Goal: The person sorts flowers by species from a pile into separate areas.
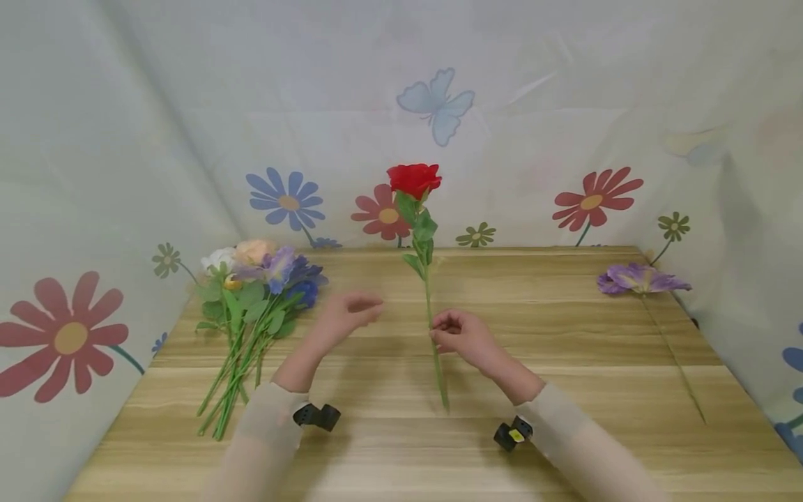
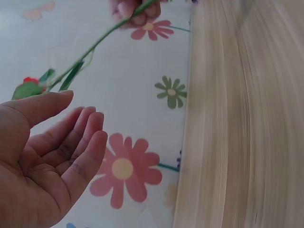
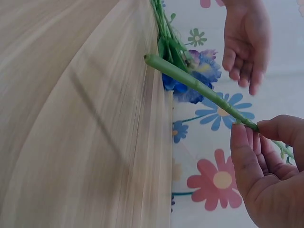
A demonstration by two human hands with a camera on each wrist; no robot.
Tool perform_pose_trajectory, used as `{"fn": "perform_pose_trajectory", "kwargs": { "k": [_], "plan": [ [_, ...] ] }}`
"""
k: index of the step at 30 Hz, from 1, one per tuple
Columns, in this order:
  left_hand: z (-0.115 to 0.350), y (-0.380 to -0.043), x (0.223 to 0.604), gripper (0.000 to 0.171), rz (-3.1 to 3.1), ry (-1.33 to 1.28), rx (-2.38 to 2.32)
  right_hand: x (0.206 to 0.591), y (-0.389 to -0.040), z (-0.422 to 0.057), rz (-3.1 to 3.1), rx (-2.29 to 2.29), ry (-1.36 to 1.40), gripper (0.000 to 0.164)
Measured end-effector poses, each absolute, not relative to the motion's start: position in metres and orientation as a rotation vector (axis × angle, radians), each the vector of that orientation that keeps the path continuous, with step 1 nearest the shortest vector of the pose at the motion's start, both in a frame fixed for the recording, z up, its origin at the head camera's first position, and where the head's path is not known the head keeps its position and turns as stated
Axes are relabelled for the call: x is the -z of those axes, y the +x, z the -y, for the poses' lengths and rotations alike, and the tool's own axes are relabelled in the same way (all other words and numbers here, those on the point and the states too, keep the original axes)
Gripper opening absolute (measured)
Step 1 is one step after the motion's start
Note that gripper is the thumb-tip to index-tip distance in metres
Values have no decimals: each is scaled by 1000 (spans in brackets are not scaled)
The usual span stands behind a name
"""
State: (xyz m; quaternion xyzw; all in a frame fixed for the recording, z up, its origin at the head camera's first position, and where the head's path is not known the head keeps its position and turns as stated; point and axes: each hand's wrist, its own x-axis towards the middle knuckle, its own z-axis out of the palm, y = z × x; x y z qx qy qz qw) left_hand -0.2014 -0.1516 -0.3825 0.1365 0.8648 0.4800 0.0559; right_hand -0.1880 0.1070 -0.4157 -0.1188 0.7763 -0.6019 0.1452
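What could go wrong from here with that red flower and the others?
Only the right hand pinches the red flower, the left hand being apart from it, so it might tip or twist. The bunch of flowers overlaps, so lifting one could drag others. The purple flower lies near the table's right edge; a bump might knock it off.

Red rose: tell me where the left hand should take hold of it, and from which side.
Pinch the stem between the leaves and the right hand, coming from the left. The red rose is held bloom up and that slim stretch looks leafless, so it should be easy to grip; the left hand is on that side.
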Motion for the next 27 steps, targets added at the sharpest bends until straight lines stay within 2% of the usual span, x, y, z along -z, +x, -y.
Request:
{"fn": "perform_pose_trajectory", "kwargs": {
  "k": [7, 27],
  "plan": [
    [178, -189, 377, 32, -2803, 368, -1276, 415, -187, -134, -2285, 1676, -323, 27],
    [266, -167, 387, 38, -2937, 76, -1082, 418, -174, -209, -2356, 1539, -234, 30]
  ]
}}
